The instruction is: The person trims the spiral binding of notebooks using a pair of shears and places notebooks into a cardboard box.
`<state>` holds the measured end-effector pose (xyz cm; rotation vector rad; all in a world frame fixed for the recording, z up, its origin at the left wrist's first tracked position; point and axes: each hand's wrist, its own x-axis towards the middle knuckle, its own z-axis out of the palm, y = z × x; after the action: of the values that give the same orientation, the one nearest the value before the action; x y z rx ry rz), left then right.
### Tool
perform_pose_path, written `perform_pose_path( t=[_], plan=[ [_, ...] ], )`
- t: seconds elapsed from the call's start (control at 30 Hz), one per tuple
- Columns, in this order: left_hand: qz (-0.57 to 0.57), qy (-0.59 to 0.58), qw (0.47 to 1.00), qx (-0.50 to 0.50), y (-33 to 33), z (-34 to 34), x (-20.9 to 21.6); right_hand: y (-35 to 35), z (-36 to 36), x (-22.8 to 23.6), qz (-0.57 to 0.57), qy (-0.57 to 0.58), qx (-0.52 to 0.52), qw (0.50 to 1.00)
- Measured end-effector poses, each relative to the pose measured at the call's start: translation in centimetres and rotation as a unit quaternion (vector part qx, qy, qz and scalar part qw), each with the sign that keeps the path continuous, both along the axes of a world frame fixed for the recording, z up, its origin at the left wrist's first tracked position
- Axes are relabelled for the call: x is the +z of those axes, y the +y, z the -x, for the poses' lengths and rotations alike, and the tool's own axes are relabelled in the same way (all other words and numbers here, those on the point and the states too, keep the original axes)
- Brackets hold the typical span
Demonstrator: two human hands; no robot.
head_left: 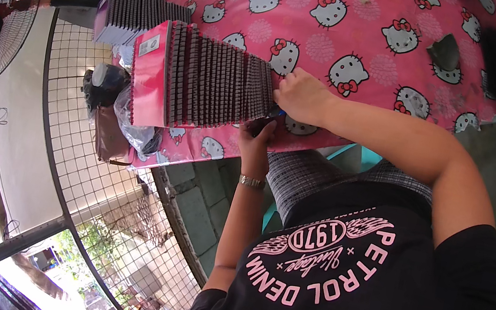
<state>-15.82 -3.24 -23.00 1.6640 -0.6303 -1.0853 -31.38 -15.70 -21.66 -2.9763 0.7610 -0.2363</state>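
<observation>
A long row of spiral-bound notebooks point(220, 84) with dark coil bindings lies at the table's near edge, its pink-red front cover point(150, 64) facing left. My left hand point(255, 140), a metal watch on its wrist, is closed at the right end of the row, its thumb against something small and dark. Just above it, my right hand point(302, 93) is bent closed against the last notebooks. A bit of blue shows under its fingers. What either hand grips is too small and hidden to name.
A second stack of coil-bound notebooks point(140, 13) stands behind the first. The pink patterned tablecloth point(372, 51) carries a dark grey piece point(445, 52) at the right. Plastic bags point(134, 125) and a brown bag point(111, 134) hang at the left edge, near a fan point(2, 25).
</observation>
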Motion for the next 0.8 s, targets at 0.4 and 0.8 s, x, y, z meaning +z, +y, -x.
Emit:
perform_pose_path(
  t=[0.4,0.8],
  plan=[
    [-0.027,-0.03,0.999,0.017,-0.1,-0.1,-0.4,0.5,0.1,-0.9,0.075,-0.077,-0.011,0.994],
    [-0.025,-0.096,0.995,0.004,-0.4,0.0,-1.3,0.0,0.4,-0.2,0.106,-0.047,0.01,0.993]
  ],
)
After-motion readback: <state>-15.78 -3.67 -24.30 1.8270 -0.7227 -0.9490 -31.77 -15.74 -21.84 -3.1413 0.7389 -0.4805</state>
